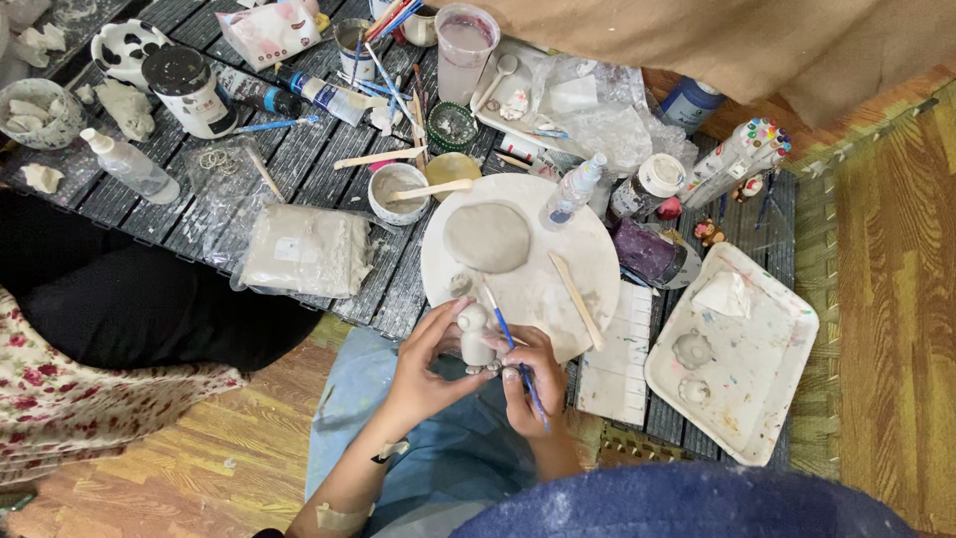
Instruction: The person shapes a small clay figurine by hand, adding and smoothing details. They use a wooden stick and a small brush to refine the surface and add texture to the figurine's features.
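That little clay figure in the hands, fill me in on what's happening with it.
A person holds a small grey clay figure upright in the left hand, just in front of a round white board bearing a flattened clay disc and a wooden stick. The right hand grips a blue-handled tool against the figure's side. Bottles, cups and brushes crowd the dark table.

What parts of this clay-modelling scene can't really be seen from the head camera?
- Clay figure: its base is hidden by the left hand and right hand.
- Blue brush: tip too small to make out.
- Small shapes on the white tray: too small to identify.
- Person's body: cut off by the bottom edge.
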